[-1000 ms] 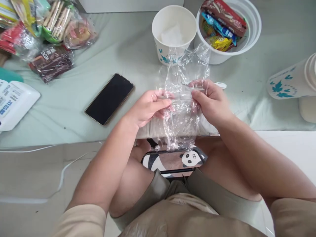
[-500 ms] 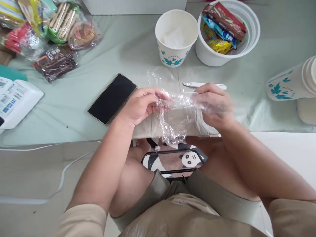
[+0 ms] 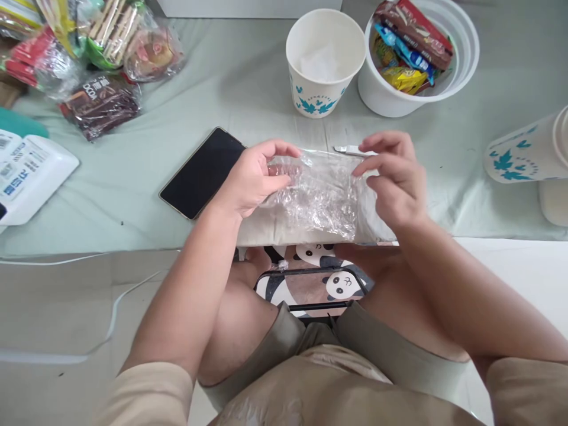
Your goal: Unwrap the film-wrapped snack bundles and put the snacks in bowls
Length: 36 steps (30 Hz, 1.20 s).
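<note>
A crumpled clear plastic sheet [image 3: 319, 198] lies at the table's front edge between my hands. My left hand [image 3: 261, 177] is at its left side, fingers apart and curved around a fold of the film, without closing on it. On the right, my right hand [image 3: 394, 174] has its fingers spread just beside the film's right edge, with nothing in them. Behind the film, a white craft knife [image 3: 350, 151] lies partly hidden by my right fingers. A black phone [image 3: 202, 171] rests next to my left wrist.
A paper cup [image 3: 317, 106] with white material inside stands beside a white tub [image 3: 390, 106] of wrapped snacks. Stacked cups [image 3: 517, 155] lie at the right. Packaged snacks [image 3: 104, 103] and a white-and-teal container [image 3: 38, 177] are at the left.
The film has gone from being bunched between both hands to lying more spread out. My right hand has let go of it and opened; my left fingers have opened wider.
</note>
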Each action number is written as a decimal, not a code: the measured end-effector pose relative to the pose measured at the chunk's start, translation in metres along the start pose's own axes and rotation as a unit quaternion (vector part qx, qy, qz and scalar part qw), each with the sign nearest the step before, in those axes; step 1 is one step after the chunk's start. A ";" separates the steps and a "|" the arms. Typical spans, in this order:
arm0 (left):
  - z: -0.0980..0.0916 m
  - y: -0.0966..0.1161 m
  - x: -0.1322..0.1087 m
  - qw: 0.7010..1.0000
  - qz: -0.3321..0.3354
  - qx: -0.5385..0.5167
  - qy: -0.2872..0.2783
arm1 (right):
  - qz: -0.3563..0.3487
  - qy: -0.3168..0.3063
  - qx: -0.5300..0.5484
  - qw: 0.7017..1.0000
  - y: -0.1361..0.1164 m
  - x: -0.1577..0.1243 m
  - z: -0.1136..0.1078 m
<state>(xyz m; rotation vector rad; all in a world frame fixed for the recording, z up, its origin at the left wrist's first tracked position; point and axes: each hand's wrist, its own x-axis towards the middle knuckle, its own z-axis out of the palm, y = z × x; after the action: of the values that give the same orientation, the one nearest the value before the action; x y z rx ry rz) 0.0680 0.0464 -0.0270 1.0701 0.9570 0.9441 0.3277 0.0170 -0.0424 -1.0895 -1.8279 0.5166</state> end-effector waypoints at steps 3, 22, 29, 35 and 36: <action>-0.001 -0.001 -0.003 0.998 -0.004 0.026 -0.065 | 0.100 -0.014 0.097 0.990 -0.002 0.002 0.000; 0.012 0.008 -0.009 0.996 -0.086 -0.035 -0.011 | 0.396 -0.049 0.385 0.832 -0.036 0.017 0.012; 0.000 0.016 -0.004 0.991 -0.044 -0.023 0.124 | 0.391 -0.041 0.323 0.861 -0.037 0.015 0.008; 0.008 0.014 -0.009 0.988 -0.139 -0.061 -0.043 | 0.365 -0.049 0.356 0.859 -0.040 0.013 0.012; 0.010 0.013 -0.010 0.987 -0.141 -0.038 -0.060 | 0.365 -0.053 0.360 0.857 -0.040 0.013 0.012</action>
<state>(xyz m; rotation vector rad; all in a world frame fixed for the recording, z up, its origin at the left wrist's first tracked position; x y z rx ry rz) 0.0721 0.0369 -0.0108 0.8885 0.9356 0.6698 0.2961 0.0080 -0.0134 -1.1788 -1.0522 1.5878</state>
